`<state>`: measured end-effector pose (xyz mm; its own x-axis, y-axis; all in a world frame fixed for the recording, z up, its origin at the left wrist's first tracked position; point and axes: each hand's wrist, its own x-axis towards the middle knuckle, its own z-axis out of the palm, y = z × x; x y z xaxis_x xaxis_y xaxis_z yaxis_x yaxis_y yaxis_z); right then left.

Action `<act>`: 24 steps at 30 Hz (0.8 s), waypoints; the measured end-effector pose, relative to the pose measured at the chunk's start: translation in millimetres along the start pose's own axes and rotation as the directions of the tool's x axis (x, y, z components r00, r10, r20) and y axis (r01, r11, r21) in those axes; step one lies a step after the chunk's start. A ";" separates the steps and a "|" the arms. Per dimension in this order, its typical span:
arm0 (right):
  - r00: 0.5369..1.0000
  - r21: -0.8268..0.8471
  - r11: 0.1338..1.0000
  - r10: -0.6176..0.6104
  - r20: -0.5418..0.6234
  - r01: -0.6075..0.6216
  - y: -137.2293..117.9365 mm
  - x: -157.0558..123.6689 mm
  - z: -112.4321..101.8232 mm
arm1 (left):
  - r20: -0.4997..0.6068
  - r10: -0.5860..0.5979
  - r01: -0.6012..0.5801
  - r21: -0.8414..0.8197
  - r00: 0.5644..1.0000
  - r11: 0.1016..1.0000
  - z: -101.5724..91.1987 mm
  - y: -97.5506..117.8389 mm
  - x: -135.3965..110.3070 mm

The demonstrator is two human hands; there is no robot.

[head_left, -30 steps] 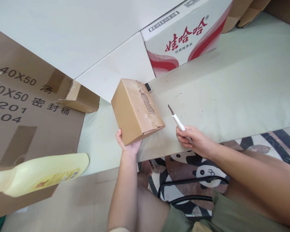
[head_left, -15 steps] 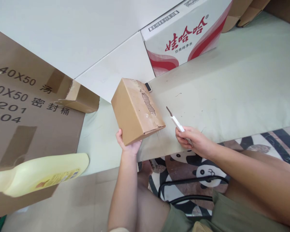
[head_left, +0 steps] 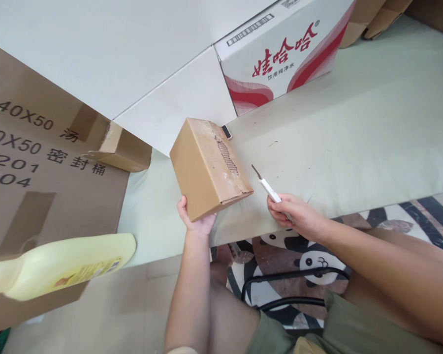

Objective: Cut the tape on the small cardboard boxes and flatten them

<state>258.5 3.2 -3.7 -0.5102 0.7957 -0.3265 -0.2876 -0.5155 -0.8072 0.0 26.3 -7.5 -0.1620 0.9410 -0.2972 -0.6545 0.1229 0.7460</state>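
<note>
A small brown cardboard box (head_left: 206, 167) with torn tape along its top seam rests tilted on the pale green table (head_left: 354, 137). My left hand (head_left: 195, 223) grips the box at its near lower corner. My right hand (head_left: 293, 216) is closed round a white utility knife (head_left: 268, 186) whose blade is out, pointing up and left. The blade tip sits a short way right of the box's right edge, not touching it.
A white and red drinks carton (head_left: 280, 49) stands at the back. A phone (head_left: 226, 132) peeks out behind the small box. A large flattened brown carton (head_left: 40, 162) and a pale yellow bottle (head_left: 59, 265) lie at the left. My legs and a panda-pattern mat (head_left: 310, 260) are below the table edge.
My right hand has carried the knife slightly left, closer to the box. The box and my left hand have stayed nearly still.
</note>
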 end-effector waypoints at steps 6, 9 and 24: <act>1.000 -0.032 0.999 -0.001 0.019 0.002 2.0 1.3 0.3 | -0.008 -0.011 0.011 -0.017 1.000 1.000 1.4 -0.2 -0.8; 1.000 -0.042 0.999 0.009 0.024 -0.008 2.4 2.0 1.0 | -0.010 -0.002 0.002 0.003 1.000 1.000 1.9 -0.3 -0.8; 0.998 -0.077 0.996 0.041 0.037 -0.038 3.9 2.2 1.8 | -0.013 -0.009 0.009 -0.005 1.000 1.000 2.5 -0.3 -1.1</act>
<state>254.8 2.4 -6.7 -0.5511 0.7618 -0.3406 -0.2049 -0.5192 -0.8297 2.3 25.9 -5.9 -0.1656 0.9356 -0.3119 -0.6600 0.1299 0.7400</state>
